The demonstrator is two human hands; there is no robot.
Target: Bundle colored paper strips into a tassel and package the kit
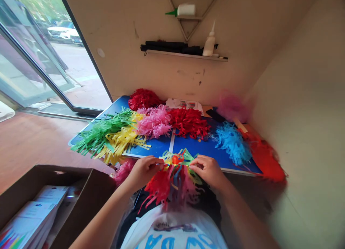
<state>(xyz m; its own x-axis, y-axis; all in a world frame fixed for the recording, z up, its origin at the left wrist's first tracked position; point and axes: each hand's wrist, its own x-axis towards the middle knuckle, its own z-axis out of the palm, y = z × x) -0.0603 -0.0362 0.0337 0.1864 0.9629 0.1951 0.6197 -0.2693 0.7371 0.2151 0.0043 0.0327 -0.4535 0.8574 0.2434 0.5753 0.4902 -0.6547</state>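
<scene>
In the lower middle of the frame the left hand [145, 168] and the right hand [206, 168] both pinch the same garland of mixed paper fringe [175, 173], one at each end of its top band; the fingers of each hand are closed on the band, and the red, blue, pink and green strips hang down from it over the person's lap; the garland is just at the near edge of the blue table [185, 146], partly over it.

On the table, above the hands, lie heaps of cut paper fringe: a green heap [104, 132] at the left, a yellow heap [121, 143] touching it, a pink heap [155, 121] in the centre, a red heap [188, 121] beside the pink one, and a light blue heap [233, 143] toward the right; an orange-red heap [265, 155] lies at the right end.

A cardboard box [88, 195] with paper sheets inside stands in the lower left; a white glue bottle [210, 42] stands on a wall shelf [185, 55] in the upper centre.
</scene>
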